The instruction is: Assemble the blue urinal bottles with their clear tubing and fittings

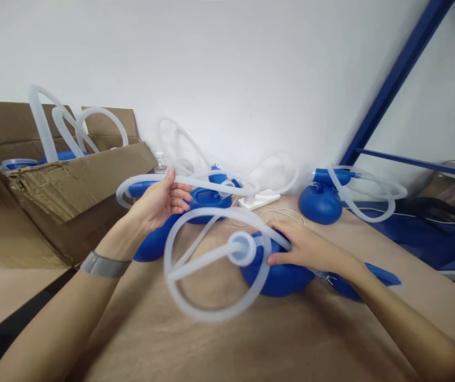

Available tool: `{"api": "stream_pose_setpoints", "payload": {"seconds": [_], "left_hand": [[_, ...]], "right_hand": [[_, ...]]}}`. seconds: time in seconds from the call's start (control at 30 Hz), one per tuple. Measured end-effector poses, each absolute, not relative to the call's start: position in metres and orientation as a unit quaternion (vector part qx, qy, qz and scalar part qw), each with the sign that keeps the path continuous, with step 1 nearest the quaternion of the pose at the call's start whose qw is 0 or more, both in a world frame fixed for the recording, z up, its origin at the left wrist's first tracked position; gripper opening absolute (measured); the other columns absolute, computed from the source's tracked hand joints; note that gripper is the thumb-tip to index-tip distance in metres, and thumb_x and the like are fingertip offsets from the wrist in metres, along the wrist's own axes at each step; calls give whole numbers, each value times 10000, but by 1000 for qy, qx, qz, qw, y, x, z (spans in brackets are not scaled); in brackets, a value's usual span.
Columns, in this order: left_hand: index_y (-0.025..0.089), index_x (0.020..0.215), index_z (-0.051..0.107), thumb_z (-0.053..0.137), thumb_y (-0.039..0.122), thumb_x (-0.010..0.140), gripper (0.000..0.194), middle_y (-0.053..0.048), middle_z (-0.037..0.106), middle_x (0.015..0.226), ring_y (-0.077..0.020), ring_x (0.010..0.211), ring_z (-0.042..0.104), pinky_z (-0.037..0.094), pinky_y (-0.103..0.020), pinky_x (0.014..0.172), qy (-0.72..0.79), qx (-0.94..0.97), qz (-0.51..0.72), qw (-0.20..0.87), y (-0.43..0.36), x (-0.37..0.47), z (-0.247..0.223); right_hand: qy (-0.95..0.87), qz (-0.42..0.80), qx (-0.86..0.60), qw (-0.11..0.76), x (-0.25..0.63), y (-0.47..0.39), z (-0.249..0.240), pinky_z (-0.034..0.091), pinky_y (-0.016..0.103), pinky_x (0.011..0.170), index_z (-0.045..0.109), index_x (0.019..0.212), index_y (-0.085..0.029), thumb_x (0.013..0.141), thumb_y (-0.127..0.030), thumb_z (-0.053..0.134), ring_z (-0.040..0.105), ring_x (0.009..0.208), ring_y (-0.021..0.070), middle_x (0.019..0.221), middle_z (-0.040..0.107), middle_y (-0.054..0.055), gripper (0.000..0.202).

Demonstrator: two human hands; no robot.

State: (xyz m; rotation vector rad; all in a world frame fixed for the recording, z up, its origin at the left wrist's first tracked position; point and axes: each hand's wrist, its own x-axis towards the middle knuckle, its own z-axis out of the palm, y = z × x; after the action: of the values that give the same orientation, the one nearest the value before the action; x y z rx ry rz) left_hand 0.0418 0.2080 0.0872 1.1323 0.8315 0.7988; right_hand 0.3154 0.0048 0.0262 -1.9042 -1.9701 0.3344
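Note:
A blue rounded container (278, 276) lies on the brown table (195, 345), with a coiled translucent hose (215, 313) and a white round cap (242, 248) in front of it. My right hand (291, 244) is closed round part of that hose at the container's top. My left hand (163, 199) has its palm turned up and fingers apart, beside another hose (207, 183) that passes by its thumb. Below the left hand sits a second blue container (153, 244), partly hidden by it. A blue container with a handle (207, 197) stands just behind.
An open cardboard box (87, 180) at the left holds blue parts and hoses. A white power strip (259, 199) and thin cable lie at the back. Another blue container (320, 204) stands at the right, near a blue metal frame (390, 63). A clear bottle (159, 163) stands behind the box.

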Motion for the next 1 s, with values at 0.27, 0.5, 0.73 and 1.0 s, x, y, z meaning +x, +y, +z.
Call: {"api": "stream_pose_setpoints", "payload": {"seconds": [0.27,0.5,0.73,1.0], "left_hand": [[176,765,616,166,494,1183,692,-14,629,595,-96,486,600,463,-161,476,386,660,233,601,221,48,59],[187,512,588,734,628,941,632,-35,582,502,-168,463,525,389,-281,509,389,806,25,445,207,41,55],[224,1057,828,486,645,1052,543,-53,822,937,-223,763,703,471,-310,706,190,964,-8,188,180,27,85],[277,1366,778,641,686,976,582,-78,788,1369,-332,1193,742,548,-369,992,163,955,12,246,184,26,77]], "right_hand": [[-813,178,-501,236,274,28,18,530,426,947,757,1129,-251,692,-711,931,687,1014,274,1084,771,32,658],[-896,19,-361,258,245,80,2,506,458,1102,755,1189,-203,865,-723,803,640,1213,281,1213,774,93,615],[-843,-196,-463,193,271,54,-1,515,600,1109,645,1496,-154,982,-760,609,640,1327,392,1435,705,217,795],[-689,53,-696,196,355,-15,-14,359,692,1284,385,1701,-326,801,-785,809,400,1603,440,1740,431,156,1095]]}}
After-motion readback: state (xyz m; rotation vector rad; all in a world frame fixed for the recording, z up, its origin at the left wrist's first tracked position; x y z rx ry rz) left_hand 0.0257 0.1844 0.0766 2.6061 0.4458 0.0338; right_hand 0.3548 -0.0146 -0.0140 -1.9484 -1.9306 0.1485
